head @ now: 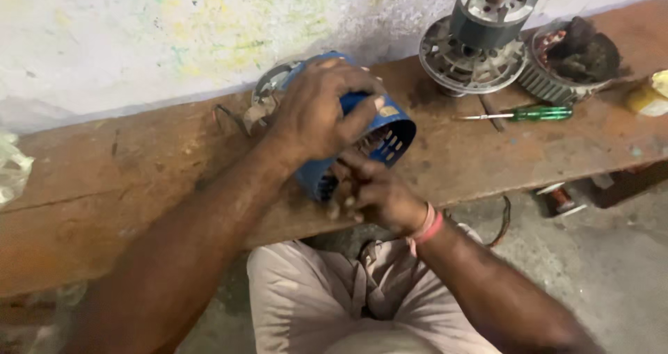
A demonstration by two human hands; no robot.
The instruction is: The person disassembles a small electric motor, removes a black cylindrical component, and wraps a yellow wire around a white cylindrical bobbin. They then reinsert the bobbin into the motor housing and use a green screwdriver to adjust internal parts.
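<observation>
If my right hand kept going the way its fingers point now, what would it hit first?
Most likely the blue slotted motor housing: the right hand points up into its lower open edge, already touching or nearly so, while the left hand grips it from above.

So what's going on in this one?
A person seated at a worn wooden bench has both hands on a blue slotted motor housing lying on its side. The left hand grips it from above; the right hand works with its fingers at the open end nearest the person. Farther along the bench sit a grey motor assembly, a ribbed round casing and a green-handled screwdriver, all untouched.
</observation>
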